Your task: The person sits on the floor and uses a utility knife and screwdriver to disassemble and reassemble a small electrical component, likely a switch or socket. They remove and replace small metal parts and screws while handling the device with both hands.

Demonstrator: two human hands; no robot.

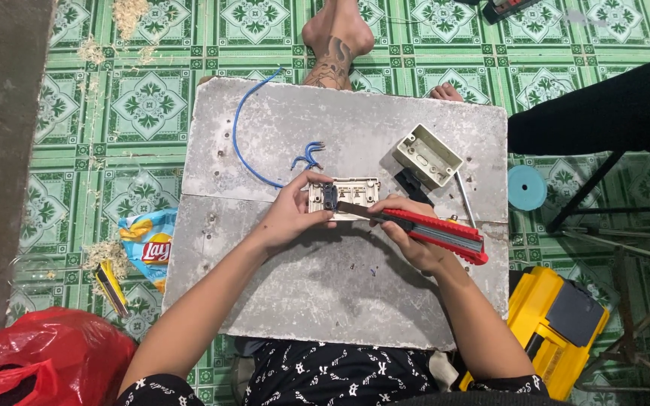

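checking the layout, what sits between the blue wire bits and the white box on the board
In the head view, nothing: between the wire bits and the white box there is only bare grey board. The switch plate lies lower, towards the hands.

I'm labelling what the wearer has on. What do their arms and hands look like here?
Both forearms are bare. The left hand and right hand wear no gloves, and no rings or watch show. Short black sleeves with small white printed marks begin near the elbows.
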